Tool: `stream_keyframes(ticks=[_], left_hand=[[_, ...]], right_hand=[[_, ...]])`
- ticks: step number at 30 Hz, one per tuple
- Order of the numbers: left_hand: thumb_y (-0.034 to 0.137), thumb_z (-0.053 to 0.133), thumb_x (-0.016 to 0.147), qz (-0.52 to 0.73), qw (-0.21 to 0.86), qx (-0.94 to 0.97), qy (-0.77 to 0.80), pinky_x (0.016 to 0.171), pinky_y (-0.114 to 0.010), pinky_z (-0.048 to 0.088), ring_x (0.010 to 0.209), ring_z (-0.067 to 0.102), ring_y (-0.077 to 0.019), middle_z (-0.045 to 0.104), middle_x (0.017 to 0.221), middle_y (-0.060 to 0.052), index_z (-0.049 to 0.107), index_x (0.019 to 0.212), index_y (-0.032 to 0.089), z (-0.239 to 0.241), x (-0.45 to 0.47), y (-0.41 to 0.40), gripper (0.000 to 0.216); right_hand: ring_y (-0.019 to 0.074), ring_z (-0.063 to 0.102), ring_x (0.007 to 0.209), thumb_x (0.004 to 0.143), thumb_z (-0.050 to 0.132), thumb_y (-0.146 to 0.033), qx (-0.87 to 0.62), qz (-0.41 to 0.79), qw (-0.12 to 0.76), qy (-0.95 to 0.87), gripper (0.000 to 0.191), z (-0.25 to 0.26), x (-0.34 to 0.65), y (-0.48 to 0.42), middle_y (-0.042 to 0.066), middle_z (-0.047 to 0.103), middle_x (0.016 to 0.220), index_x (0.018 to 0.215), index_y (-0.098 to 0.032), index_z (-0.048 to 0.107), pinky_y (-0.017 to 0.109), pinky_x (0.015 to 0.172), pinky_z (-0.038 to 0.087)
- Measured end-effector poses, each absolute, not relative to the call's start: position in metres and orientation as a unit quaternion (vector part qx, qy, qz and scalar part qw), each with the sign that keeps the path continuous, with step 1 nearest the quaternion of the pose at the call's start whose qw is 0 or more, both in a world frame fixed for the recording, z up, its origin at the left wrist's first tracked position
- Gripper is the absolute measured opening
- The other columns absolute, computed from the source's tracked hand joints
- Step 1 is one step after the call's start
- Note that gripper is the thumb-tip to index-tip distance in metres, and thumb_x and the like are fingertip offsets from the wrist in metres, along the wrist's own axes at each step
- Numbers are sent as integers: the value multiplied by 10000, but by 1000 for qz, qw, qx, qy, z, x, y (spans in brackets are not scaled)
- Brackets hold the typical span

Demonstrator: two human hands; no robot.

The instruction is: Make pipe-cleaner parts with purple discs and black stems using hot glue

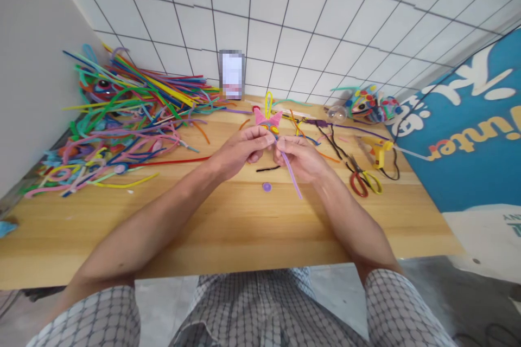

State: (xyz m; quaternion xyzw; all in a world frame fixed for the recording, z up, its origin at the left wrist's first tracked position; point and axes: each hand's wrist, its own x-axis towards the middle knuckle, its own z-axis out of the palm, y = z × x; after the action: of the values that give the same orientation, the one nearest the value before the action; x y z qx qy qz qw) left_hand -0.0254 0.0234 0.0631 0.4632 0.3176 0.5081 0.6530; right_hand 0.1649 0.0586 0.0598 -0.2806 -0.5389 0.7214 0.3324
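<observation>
A light purple pipe cleaner (291,173) runs between my two hands, its loose end hanging down past the right fingers. My left hand (253,146) is closed, pinching it with thumb and forefinger near the middle of the table. Close beside it, my right hand (300,157) grips the same strand, also closed. Just beyond my fingers lies a pink-eared figure (267,117) with a yellow loop (268,104) on top; its lower part is hidden by my hands. Below them on the wood are a purple coiled disc (266,187) and a short black piece (267,168).
Many colourful pipe cleaners (150,97) pile up at the left. A phone (232,75) leans against the tiled wall. To the right are scissors (362,179), a yellow glue gun (379,153), a clear dome (337,114) and decorated figures (372,107). The table's front edge (244,271) is near my body.
</observation>
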Motion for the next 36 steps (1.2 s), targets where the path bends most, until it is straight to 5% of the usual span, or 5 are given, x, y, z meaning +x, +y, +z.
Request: stream_keyframes(ticks=[12,22,30,36], left_hand=[[343,823,882,560,699,305,324,435,-180,267,459,367,-30,565,663,41,633,740,154,58,-1,7,303],[367,930,752,523,627,467,340,452,-202,250,476,390,-47,537,588,48,699,759,148,64,-24,20,318],[383,867,834,571,666,353,326,447,-193,257,453,313,-41,487,578,64,641,738,156,56,-4,10,335],[402,873,822,509,648,458,335,450,-211,253,477,395,-47,546,637,34,694,775,145,63,-24,21,317]], right_hand=[[87,494,593,717,914,-518,-298,717,343,-529,408,52,157,55,-23,615,690,671,-183,686,238,575,415],[87,476,546,756,878,-476,-282,718,328,-545,377,57,163,57,-37,575,615,657,-186,659,243,537,367],[91,498,588,722,921,-496,-299,707,362,-530,388,51,158,56,-38,588,670,698,-191,681,233,567,392],[76,455,558,761,884,-454,-281,720,342,-534,373,55,165,60,-15,617,681,657,-179,655,240,540,336]])
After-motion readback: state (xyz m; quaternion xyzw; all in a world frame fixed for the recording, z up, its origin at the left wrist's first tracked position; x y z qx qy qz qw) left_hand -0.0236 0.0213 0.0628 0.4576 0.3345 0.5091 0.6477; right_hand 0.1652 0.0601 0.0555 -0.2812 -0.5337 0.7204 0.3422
